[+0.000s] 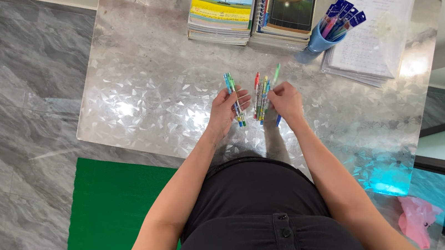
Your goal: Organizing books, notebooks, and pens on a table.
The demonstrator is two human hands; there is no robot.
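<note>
Overhead view of two bare hands sorting pens on a low table. The left hand lies palm up, its fingers curled loosely round a pair of pens, one blue and one green, which lie side by side across the fingers and point away from the body. The right hand is turned knuckles up and closes its fingers on a cluster of pens in red, yellow, blue and green; their tips fan out beyond the fingers, and one blue end shows below the hand near the wrist. The two sets of pens are near each other but do not touch. Both hands hover just over the silver, crinkle-patterned tabletop. At the far edge of the table stand two stacks of books, a blue cup of pens just to their right, and a pile of printed papers beside the cup. On the grey marble floor to the left of the person lies a green mat. A pink object lies at lower right; its kind cannot be told.
</note>
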